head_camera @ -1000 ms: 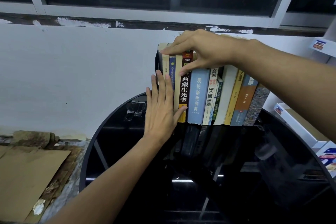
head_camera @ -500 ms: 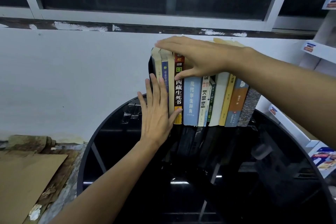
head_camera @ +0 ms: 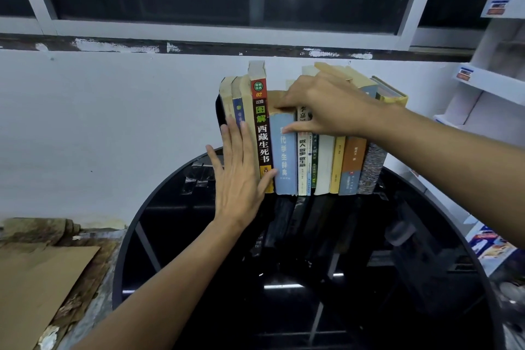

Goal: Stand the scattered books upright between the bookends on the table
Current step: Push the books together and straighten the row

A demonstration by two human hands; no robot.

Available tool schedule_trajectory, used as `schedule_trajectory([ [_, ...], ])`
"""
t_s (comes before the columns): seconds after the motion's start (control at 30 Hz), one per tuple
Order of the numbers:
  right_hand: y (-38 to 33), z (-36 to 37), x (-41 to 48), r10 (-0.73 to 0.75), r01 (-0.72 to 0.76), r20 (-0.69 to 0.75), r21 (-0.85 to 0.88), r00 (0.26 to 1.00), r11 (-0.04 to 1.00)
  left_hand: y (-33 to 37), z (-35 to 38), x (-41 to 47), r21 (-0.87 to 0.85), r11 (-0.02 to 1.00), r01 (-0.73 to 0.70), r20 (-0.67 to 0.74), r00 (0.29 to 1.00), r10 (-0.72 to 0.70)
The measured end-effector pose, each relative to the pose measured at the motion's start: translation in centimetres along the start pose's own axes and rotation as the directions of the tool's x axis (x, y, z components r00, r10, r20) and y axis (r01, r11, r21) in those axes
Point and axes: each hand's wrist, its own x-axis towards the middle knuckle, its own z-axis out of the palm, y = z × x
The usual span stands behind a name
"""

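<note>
My left hand (head_camera: 240, 179) lies flat and open against the spines at the left end of the row, bracing the books (head_camera: 309, 162) so they do not tip toward me. A dark bookend (head_camera: 219, 113) shows just behind that end. My right hand (head_camera: 326, 108) pinches the top of the blue book (head_camera: 285, 167), thumb on the spine, fingers (head_camera: 279, 104) over the top edge, probably to seat it. The row stands at the table's (head_camera: 170, 236) far edge, against the wall (head_camera: 113, 122). The right bookend is hidden. White shelves (head_camera: 488, 85) stand clear to the right.
</note>
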Motion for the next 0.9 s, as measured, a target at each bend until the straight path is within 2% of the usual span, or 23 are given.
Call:
schedule_trajectory([
  [0.4,0.0,1.3,0.7,0.033,-0.035,-0.085,-0.019,0.996,0.999,0.5,1.3,0.9,-0.001,0.996,-0.084,-0.027,0.996,0.084],
  [0.9,0.2,2.0,0.3,0.036,-0.041,-0.139,-0.033,0.99,0.999,1.0,1.2,0.7,0.005,0.998,-0.059,-0.014,0.998,0.059],
])
